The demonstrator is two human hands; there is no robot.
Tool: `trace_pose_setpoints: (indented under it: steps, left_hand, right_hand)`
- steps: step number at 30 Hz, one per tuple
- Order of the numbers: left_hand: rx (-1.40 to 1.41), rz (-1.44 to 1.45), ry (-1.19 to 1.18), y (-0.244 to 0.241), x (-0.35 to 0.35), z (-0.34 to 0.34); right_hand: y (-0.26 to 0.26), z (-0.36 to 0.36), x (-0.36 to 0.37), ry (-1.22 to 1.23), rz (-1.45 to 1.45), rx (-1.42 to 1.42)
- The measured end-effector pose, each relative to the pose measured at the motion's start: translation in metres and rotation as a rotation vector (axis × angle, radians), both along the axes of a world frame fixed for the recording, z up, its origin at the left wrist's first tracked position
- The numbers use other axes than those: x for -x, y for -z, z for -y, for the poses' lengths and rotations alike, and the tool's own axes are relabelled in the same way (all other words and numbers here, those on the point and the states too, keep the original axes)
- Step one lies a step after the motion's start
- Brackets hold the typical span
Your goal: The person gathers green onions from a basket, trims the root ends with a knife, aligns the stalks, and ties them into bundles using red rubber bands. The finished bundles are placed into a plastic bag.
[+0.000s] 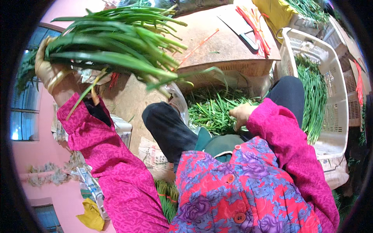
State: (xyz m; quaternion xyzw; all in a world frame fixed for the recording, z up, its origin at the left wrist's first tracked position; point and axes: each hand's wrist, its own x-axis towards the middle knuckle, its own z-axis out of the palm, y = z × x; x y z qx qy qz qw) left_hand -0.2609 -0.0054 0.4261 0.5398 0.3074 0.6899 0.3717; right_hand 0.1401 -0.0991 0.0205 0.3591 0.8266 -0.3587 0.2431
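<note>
My left hand [48, 64], raised at the upper left, grips a large bunch of long green stalks [116, 46], leafy vegetables like garlic shoots. The pale stalk ends point right, over the near edge of a worn board table [204, 38]. Some stalks are blurred. My right hand [243, 115] is low between my knees, at the right side of a heap of loose green leaves [215, 113]; its fingertips are partly hidden, and whether it holds anything cannot be told. A knife with a black handle [249, 42] lies on the table beside red plastic ties [258, 29]. One tie lies apart.
A white plastic crate [335, 87] with green stalks [313, 90] stands right of my knee. A clear plastic bag [179, 102] lines the leaf heap. Tied bundles [167, 201] lie at lower left, near a printed sack [154, 154]. A yellow cloth [272, 14] hangs behind the table.
</note>
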Motion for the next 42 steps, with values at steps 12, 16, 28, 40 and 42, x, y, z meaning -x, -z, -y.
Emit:
trace_pose_setpoints:
  steps: [12, 16, 28, 40, 42]
  left_hand:
    - [-0.107, 0.392, 0.722, 0.038, 0.004, 0.032]
    - [-0.042, 0.438, 0.878, 0.058, -0.018, 0.022]
    - [0.079, 0.307, 0.790, 0.047, -0.019, 0.016]
    - [-0.099, 0.174, -0.229, 0.024, 0.041, -0.003]
    - [-0.057, 0.114, -0.272, 0.015, 0.066, 0.008]
  right_hand:
    - [-0.151, -0.034, 0.045, 0.190, -1.510, 0.681]
    - [-0.170, -0.017, 0.070, 0.127, -1.737, 0.887]
    - [-0.078, 0.014, 0.016, 0.791, -1.198, 0.686]
    - [-0.027, 0.000, -0.009, 0.780, -1.018, 0.602]
    - [-0.031, 0.000, -0.009, 0.812, -1.129, 0.843]
